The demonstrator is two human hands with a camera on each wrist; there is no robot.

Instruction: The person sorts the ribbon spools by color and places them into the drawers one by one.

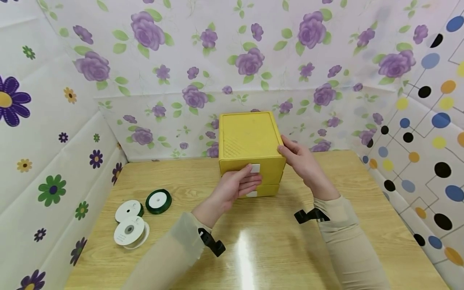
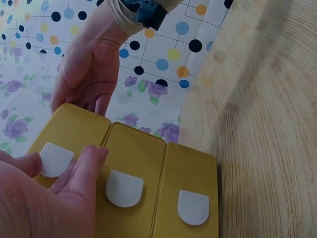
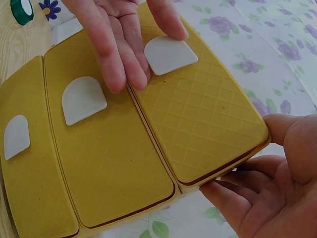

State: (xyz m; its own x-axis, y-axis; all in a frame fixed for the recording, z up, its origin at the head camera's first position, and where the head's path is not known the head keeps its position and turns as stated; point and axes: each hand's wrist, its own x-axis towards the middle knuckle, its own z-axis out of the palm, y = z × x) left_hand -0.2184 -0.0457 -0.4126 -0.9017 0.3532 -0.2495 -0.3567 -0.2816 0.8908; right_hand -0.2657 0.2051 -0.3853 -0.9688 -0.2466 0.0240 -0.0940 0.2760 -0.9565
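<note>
A yellow box of three stacked drawers (image 1: 250,135) stands toward the back of the table, each drawer front bearing a white pull tab. My left hand (image 1: 233,187) is at the top drawer's front, fingers extended, with its thumb and fingertips around the white tab (image 3: 171,54) there. The middle drawer's tab (image 2: 124,188) and the lowest one (image 2: 193,207) are untouched. At the box's upper right edge, my right hand (image 1: 301,161) grips the corner, thumb on the near side and fingers along the side wall. The drawers look closed, and their insides are hidden.
On the left of the wooden table (image 1: 195,177) lie a dark green ribbon spool (image 1: 158,201) and two white-faced spools, the nearer white spool (image 1: 129,230) overlapping the farther one (image 1: 128,209). Patterned cloth walls (image 1: 195,96) close in the back and both sides.
</note>
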